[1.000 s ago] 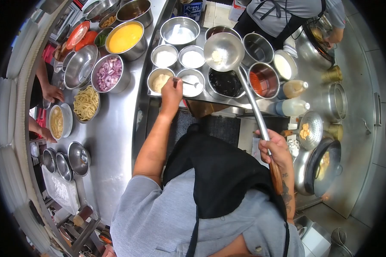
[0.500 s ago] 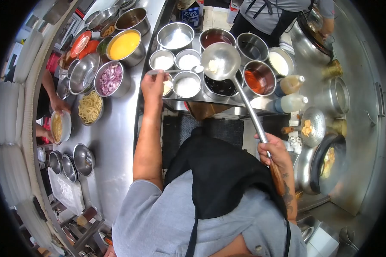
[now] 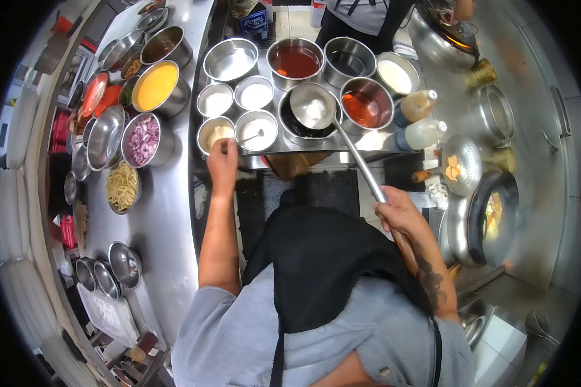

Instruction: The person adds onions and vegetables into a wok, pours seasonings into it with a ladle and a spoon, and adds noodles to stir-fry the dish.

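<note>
My right hand (image 3: 397, 209) is closed around the wooden-ended handle of a long metal ladle (image 3: 313, 106). The ladle's bowl is over a pot of dark liquid (image 3: 289, 122); a pale patch shows inside, its nature unclear. My left hand (image 3: 223, 164) has its fingers pinched at the near rim of a small pot with a pale yellowish mound (image 3: 221, 133). Beside it, a spoon (image 3: 259, 133) dips into a pot of white powder (image 3: 252, 122), its handle pointing toward my left fingers. Part of what I pinch is hidden; it looks like a spoon handle.
Pots of red-brown liquid (image 3: 295, 61), orange-red liquid (image 3: 361, 109) and white liquid (image 3: 394, 76) stand close by. Right are squeeze bottles (image 3: 426, 135), a skimmer (image 3: 461, 168) and a wok (image 3: 494, 219). Left are onions (image 3: 143, 138) and noodles (image 3: 122, 187). Another person (image 3: 361, 19) stands ahead.
My left hand has moved down from beside the ladle to the near pots. The ladle has lowered toward the dark liquid. The view has shifted, and the co-worker's hands and bowl at left are gone.
</note>
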Demonstrator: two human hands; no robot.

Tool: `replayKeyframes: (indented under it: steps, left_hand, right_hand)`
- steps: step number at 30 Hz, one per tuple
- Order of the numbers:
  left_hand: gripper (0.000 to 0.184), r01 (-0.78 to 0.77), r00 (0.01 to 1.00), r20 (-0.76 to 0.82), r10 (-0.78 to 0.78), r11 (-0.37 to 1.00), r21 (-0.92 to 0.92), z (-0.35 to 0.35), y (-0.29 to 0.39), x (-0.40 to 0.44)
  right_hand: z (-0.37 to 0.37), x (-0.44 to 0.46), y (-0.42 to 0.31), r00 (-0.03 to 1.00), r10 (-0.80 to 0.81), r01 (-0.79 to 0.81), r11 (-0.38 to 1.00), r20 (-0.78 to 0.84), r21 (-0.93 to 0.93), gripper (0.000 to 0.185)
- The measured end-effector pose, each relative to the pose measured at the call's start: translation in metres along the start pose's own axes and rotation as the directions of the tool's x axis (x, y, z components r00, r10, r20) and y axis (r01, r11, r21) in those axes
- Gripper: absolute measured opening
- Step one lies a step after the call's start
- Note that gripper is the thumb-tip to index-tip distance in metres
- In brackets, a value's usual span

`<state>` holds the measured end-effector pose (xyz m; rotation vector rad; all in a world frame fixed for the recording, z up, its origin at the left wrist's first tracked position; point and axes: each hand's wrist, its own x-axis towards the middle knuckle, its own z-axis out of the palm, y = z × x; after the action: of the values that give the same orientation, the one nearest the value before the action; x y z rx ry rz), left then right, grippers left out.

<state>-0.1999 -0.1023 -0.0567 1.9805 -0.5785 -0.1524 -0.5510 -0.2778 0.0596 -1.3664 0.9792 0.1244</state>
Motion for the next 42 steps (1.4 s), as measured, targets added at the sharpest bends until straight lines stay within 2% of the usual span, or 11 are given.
replayKeyframes:
  steps: [3,9,15,21,34,36,39,42]
  left_hand:
    - [0.028,0.018,0.999,-0.039,-0.016,0.998,0.054,-0.003,-0.016,0.003]
    - [0.031,0.082,0.995,-0.059,-0.083,0.996,-0.029,-0.01,-0.018,0.004]
    - [0.033,0.05,0.997,-0.063,-0.052,0.998,-0.029,-0.016,-0.015,0.012]
    - [0.032,0.08,0.993,-0.078,-0.09,0.989,-0.127,-0.018,-0.013,0.02]
    - [0.031,0.045,0.997,-0.054,-0.054,0.985,-0.169,-0.014,-0.01,0.026]
    - [0.031,0.028,0.998,-0.054,-0.037,0.986,-0.167,-0.015,-0.011,0.026]
    - [0.031,0.037,0.997,-0.056,-0.047,0.986,-0.164,-0.02,-0.005,0.023]
    - [0.031,0.022,0.996,-0.085,-0.036,0.987,-0.158,-0.023,-0.005,0.016]
  right_hand:
    - [0.011,0.002,-0.008,0.997,-0.059,0.056,0.996,-0.042,-0.064,0.024]
    - [0.017,0.004,-0.015,0.996,-0.087,0.081,0.98,-0.029,-0.184,0.018]
    - [0.023,0.001,-0.029,0.999,0.044,-0.048,0.984,-0.023,-0.174,0.014]
    - [0.021,0.003,-0.022,0.993,0.105,-0.105,0.994,-0.046,-0.011,0.014]
    - [0.028,-0.005,-0.007,0.99,0.116,-0.102,0.98,-0.077,0.168,0.03]
    - [0.028,-0.007,-0.01,0.991,0.122,-0.108,0.976,-0.063,0.189,0.031]
    - [0.02,-0.007,0.001,0.996,0.083,-0.094,0.93,0.046,0.356,0.03]
    - [0.013,-0.013,0.0,0.986,0.09,-0.143,0.885,0.139,0.444,0.028]
